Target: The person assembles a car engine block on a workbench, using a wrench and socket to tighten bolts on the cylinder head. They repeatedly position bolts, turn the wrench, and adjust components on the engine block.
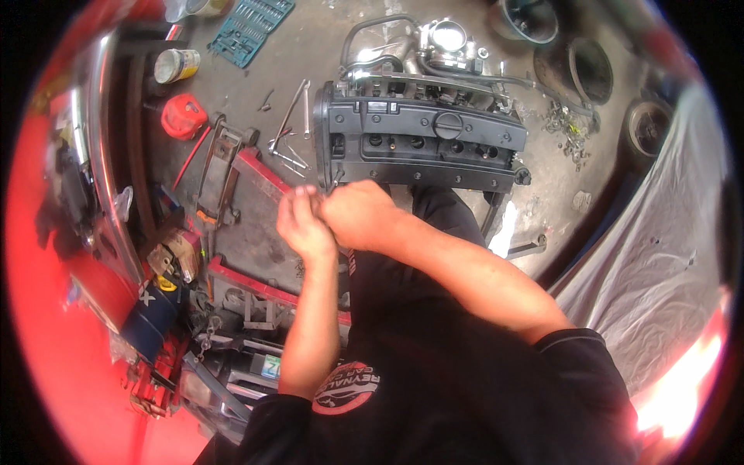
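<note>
My left hand (304, 221) and my right hand (360, 213) are close together, both with curled fingers, beside the near left corner of an engine's cylinder head. Whatever they grip between them is hidden by the fingers. A black valve cover (418, 170) tops the engine, with a round oil filler cap (447, 125) on its far side and several round holes along its middle. Behind the cover, hoses lead around a metal throttle body (448, 37). My right forearm crosses in front of my dark-trousered leg, which is close to the engine.
Several wrenches (306, 108) lie left of the engine, near a red steel beam (260, 172) and a floor jack (219, 167). Farther off are a red container (183, 116), a tub (177, 66) and a teal socket case (249, 32). Loose fasteners (572, 138) and a plastic sheet (647, 248) are rightward.
</note>
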`<state>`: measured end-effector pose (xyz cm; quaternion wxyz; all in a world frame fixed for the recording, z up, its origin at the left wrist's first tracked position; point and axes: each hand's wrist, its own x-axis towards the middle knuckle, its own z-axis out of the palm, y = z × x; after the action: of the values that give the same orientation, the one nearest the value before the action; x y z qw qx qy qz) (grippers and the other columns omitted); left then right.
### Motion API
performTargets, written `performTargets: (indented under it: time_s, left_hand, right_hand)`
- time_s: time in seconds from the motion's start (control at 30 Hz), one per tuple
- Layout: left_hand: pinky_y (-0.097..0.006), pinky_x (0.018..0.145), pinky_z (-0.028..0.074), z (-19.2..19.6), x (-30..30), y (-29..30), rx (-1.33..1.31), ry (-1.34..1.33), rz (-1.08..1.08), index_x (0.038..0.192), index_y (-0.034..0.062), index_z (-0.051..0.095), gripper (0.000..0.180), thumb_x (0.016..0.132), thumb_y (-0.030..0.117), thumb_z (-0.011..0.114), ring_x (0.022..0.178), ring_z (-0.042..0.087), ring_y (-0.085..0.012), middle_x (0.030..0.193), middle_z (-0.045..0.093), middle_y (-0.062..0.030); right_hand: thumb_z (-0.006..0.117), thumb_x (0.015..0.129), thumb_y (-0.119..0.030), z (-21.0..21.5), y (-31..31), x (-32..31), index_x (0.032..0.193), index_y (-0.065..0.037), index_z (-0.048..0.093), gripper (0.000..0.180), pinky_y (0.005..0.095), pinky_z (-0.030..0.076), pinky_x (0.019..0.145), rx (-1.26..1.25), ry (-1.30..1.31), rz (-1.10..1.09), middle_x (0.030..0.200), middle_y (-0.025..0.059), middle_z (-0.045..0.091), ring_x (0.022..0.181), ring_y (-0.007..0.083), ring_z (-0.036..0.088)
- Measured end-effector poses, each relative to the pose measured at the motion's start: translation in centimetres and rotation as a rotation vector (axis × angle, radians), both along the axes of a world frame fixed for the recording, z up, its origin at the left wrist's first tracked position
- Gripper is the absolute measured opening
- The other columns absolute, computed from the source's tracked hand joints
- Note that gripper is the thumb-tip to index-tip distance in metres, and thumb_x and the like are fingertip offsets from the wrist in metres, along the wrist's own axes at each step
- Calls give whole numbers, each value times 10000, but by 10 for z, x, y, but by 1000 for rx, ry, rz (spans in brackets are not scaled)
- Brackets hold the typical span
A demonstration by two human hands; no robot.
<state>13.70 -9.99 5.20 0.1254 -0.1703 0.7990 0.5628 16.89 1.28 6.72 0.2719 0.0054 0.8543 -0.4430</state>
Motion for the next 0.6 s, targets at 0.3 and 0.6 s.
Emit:
performTargets:
  time_s: [0.3,0.6]
  left_hand:
    - [-227,512,355,-11,1,-20,173,-150,-272,875,-35,676,184,988,107,644,566,456,-50,668,566,9]
    - [-254,549,386,4,-10,-19,-17,-229,-544,835,-10,701,185,963,117,662,614,495,-60,680,594,23]
  right_hand:
    - [655,775,-66,-20,-51,53,844,21,701,120,476,532,743,-569,-297,-790,840,297,662,829,454,694]
    - [634,766,-17,-27,-82,59,823,46,680,97,413,528,701,-754,-211,-1028,805,278,676,741,329,721]
